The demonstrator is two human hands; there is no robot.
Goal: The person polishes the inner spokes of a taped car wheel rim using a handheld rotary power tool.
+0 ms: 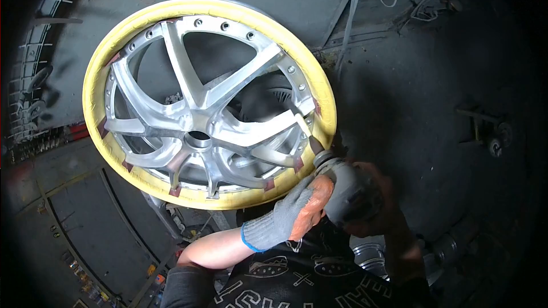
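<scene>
Behind the pale tip point(303, 125) at the spoke's end point(285, 122), our left grip point(308, 205) and right grip point(381, 191) clamp the tool point(349, 194); ahead lies the wheel point(197, 96). We do best with light pressure, steering clear of the yellow edging point(240, 199).

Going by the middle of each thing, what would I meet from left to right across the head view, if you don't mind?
Wire grid, large spoked wheel with a yellow-covered rim, gloved left hand, power tool, small dark metal frame on the floor.
</scene>
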